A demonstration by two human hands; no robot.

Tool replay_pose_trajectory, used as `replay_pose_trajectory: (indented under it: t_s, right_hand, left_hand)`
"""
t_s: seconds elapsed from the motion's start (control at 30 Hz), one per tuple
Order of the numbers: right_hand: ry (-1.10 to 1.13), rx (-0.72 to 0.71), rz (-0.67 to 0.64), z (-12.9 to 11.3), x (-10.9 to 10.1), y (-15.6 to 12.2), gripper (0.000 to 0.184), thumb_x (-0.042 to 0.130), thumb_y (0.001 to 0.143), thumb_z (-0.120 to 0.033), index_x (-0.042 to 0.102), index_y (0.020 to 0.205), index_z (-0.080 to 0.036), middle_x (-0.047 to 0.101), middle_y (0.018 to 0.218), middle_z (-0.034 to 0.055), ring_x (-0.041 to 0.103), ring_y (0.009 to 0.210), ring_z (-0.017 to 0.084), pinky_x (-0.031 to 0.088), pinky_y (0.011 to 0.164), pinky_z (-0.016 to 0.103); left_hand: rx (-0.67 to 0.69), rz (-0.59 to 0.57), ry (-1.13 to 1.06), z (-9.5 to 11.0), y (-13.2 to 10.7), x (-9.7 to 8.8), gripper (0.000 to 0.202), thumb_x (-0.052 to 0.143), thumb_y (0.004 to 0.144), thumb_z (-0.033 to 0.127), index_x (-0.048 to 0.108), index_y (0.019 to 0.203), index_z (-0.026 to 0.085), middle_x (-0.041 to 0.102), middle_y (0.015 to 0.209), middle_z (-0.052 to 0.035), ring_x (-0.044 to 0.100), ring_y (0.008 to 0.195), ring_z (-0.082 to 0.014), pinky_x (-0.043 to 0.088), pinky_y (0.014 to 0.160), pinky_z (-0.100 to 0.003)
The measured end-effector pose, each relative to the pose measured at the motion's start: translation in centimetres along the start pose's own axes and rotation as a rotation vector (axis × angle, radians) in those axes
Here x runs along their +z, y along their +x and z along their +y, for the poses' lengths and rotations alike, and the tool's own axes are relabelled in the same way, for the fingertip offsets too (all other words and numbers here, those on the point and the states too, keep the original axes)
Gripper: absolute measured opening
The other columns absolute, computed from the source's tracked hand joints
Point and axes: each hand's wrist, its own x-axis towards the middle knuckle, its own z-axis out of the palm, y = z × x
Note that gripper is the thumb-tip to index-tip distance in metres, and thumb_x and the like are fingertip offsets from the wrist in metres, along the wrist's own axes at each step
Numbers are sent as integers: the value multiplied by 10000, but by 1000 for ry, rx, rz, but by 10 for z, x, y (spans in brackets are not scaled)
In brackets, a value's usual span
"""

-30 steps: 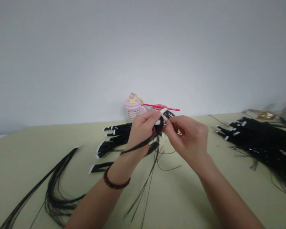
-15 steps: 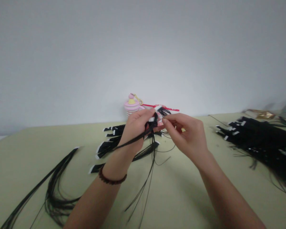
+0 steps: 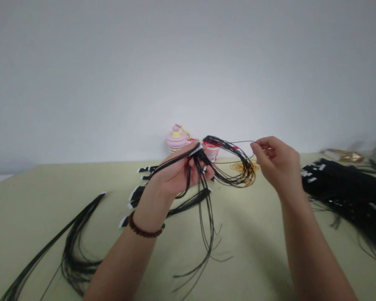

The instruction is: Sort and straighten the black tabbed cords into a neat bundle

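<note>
My left hand [image 3: 175, 175] is closed on a bundle of thin black cords [image 3: 203, 161], gripped near a white band. From it a wide loop of cords reaches out to the right, and loose ends hang down toward the table. My right hand [image 3: 277, 163] pinches a single black cord [image 3: 242, 141] between thumb and forefinger and holds it taut, to the right of the loop. Behind the loop lies a coil of golden-yellow cord [image 3: 253, 167]. Several black bundles with white ends [image 3: 136, 194] lie under and behind my left hand, partly hidden by it.
A pink striped cup-shaped container [image 3: 175, 140] and a red-and-white cup [image 3: 212, 152] stand by the wall. On the right lies a large pile of black bundles [image 3: 351, 192], with a gold-coloured packet [image 3: 351, 156] behind. Another black cord bundle [image 3: 75, 242] curves across the left of the pale green table [image 3: 44, 209].
My right hand has moved right, away from my left, drawing out a cord. The cord loop is now spread to the right of my left hand, which has turned palm up.
</note>
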Motion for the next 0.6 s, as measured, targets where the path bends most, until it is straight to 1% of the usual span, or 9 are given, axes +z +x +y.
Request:
replay_pose_trajectory:
  t_s: [0.07,0.17,0.23,0.3,0.33,0.4,0.43,0.5,0.6]
  right_hand:
    - [-14,25,-13,2,1,1,195,588,803,-340,624,728,-163,604,565,3,562,481,108,384,464,217]
    - [-36,42,-12,1,0,-1,201,626,768,-362,626,725,-166,600,560,0,562,467,111,394,473,227]
    - [-8,52,29,-6,-2,-4,193,663,731,-344,619,792,-166,588,580,-16,543,449,97,396,464,221]
    - [86,57,43,-19,-6,-9,187,676,718,-313,604,809,-165,568,576,-31,510,427,77,376,430,200]
    - [153,51,13,-28,-7,-12,162,671,725,-298,602,781,-163,558,556,-35,491,417,69,359,410,188]
    - [282,7,-120,-47,-7,-20,138,644,760,-277,612,696,-159,554,513,-32,468,410,61,339,392,177]
    - [329,-30,-194,-56,-5,-24,146,624,781,-266,628,684,-157,572,518,-25,477,426,63,348,403,176]
    - [377,-109,-305,-69,2,-31,158,583,820,-249,665,718,-159,636,607,-2,531,505,77,388,457,182]
    - [415,-168,-354,-77,15,-38,170,549,847,-235,682,772,-160,694,766,26,597,631,99,422,518,191]
  left_hand:
    - [37,27,-14,-2,0,3,258,504,878,214,583,654,113,543,454,16,516,399,-45,550,593,-217]
    - [209,103,-9,-4,1,8,226,502,873,157,568,661,122,597,527,15,461,355,-10,567,663,-242]
    - [299,135,12,-4,1,10,198,513,863,140,560,672,130,598,542,27,426,336,1,574,689,-272]
    - [344,137,40,-4,1,11,177,520,857,137,558,684,132,587,543,36,405,332,5,579,703,-300]
    - [356,131,52,-5,1,11,173,522,855,140,556,686,132,580,540,39,399,334,6,580,710,-313]
    - [361,125,75,-5,1,12,179,526,855,155,547,679,130,560,526,45,387,336,8,580,713,-314]
    - [362,126,85,-6,1,12,185,529,854,164,540,672,130,547,517,49,381,337,9,579,701,-299]
    - [364,126,120,-9,0,13,177,549,842,184,533,673,133,534,515,52,393,343,7,562,609,-217]
    - [382,129,201,-13,-1,14,134,594,806,219,547,707,142,541,544,44,426,354,3,407,390,-87]
